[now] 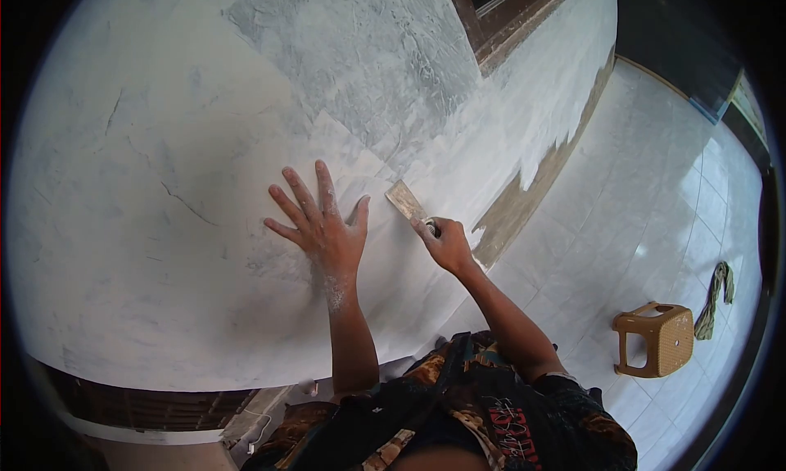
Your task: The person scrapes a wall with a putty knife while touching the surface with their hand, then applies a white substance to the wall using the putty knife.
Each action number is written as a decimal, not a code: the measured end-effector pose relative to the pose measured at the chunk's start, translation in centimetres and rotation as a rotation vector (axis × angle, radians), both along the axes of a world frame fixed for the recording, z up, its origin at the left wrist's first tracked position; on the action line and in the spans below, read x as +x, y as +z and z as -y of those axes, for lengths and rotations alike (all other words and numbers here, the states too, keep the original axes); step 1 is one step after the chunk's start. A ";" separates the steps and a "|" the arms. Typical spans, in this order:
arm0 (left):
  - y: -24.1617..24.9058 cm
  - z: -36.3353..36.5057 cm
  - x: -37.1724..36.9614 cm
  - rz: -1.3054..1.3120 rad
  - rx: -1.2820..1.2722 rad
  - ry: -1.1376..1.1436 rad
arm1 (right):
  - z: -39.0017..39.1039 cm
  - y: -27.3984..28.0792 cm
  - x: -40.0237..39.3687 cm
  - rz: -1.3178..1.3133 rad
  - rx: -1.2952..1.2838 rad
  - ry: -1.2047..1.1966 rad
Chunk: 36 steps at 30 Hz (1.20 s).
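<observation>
1. Flat against the wall (147,225), the left hand (323,229) rests with its fingers spread wide and its palm pressed to the pale plaster; it grips nothing, and white dust coats the wrist.
2. Just to its right, the right hand (446,243) is closed around the handle of a putty knife (407,201).
3. That putty knife has its flat blade laid on the wall, angled up and to the left from the fist, close beside the left thumb but apart from it.
4. Around both hands the wall is smooth and whitish, with a thin crack (188,205) running to the left of the spread fingers and a rougher grey patch (368,70) above.
5. Lower right, a brown plastic stool (655,338) stands on the tiled floor (622,217), well apart from the hands, with a crumpled cloth (714,299) lying just beside it.
6. Up top, the dark frame of a window (499,12) meets the wall.
</observation>
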<state>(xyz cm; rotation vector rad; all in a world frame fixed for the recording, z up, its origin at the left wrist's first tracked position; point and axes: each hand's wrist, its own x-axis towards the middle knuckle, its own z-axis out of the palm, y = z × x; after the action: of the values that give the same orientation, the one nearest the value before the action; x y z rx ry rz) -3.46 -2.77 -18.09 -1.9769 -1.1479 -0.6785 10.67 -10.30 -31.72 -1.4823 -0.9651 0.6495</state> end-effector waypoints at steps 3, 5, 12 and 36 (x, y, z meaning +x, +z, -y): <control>0.1 0.0 0.0 0.000 0.008 -0.013 | 0.1 -0.3 0.6 0.021 0.016 -0.005; 0.1 0.1 -0.2 0.000 0.004 0.000 | 0.1 -0.3 0.3 0.015 0.015 0.006; 0.2 0.2 0.3 0.004 0.000 0.010 | 0.5 0.2 0.4 0.014 -0.068 0.020; 0.1 0.1 0.1 0.019 -0.018 -0.018 | 0.0 0.0 0.5 0.018 -0.019 0.019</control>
<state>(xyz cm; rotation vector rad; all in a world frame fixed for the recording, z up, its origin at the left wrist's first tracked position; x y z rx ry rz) -3.35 -2.87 -18.01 -2.0017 -1.1521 -0.6999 11.13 -10.26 -31.75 -1.4992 -0.9905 0.6616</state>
